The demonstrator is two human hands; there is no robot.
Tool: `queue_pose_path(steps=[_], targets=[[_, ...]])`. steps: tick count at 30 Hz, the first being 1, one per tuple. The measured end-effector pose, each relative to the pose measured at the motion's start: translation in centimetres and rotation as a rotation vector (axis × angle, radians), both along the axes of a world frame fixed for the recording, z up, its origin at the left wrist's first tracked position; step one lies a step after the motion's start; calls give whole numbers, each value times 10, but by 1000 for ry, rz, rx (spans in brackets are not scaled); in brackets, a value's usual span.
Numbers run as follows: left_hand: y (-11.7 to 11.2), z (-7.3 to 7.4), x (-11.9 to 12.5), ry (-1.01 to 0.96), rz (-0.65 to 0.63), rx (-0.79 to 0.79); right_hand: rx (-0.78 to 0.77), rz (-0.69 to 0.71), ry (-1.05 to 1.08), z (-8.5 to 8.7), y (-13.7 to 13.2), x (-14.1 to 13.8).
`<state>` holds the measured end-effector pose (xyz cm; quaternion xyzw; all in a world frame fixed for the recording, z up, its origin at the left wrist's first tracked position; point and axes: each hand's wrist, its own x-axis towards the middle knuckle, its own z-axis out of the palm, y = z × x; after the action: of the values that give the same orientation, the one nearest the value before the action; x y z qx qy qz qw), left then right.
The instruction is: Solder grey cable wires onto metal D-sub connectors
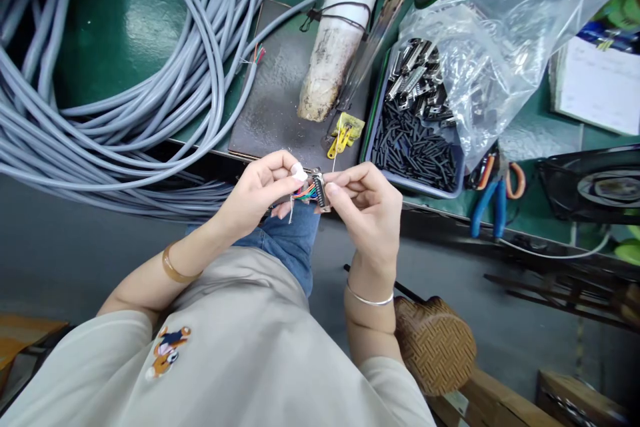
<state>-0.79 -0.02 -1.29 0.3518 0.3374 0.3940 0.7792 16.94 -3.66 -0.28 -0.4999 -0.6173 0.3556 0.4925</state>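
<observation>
Over the bench's front edge, my two hands meet around a metal-framed multi-pin connector. Coloured wires run into its left side, and a white thread-like strand hangs below them. My left hand, with white tape on a fingertip, is closed on the wired cable end; its lower fingers are partly hidden. My right hand pinches the connector's right side between thumb and fingers. Just beyond the hands, a yellow clip-like piece lies on a dark plate.
Bundles of grey cable cover the bench's left side. A bin of black tubing pieces and metal connector parts stands at right, under a clear plastic bag. Blue-handled pliers lie near the edge. A wrapped white roll stands behind.
</observation>
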Motion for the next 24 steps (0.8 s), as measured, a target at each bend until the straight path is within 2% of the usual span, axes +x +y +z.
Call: queue_pose_path(steps=[3,5,7,12,17,20,23,24], targets=[[0,-1,0,11,0,-61,202,-21,-145,3,-3,-2],[0,-2,-1,17,-18,-60,358,-47,-259,3,-6,-3],[1,-2,-1,20,-27,-50,450,-58,-339,2,-8,-5],[0,-3,-4,43,2,27,508,-99,-364,-1,-8,-1],[-6,-1,-7,133,46,274,559,-157,-394,1,-4,6],[-9,4,-8,135,-85,264,523,-131,-431,5,-1,7],[-8,7,-7,37,-313,113,398,-86,-430,8,1,5],[-8,6,-6,2,-349,69,362,-91,-413,7,2,3]])
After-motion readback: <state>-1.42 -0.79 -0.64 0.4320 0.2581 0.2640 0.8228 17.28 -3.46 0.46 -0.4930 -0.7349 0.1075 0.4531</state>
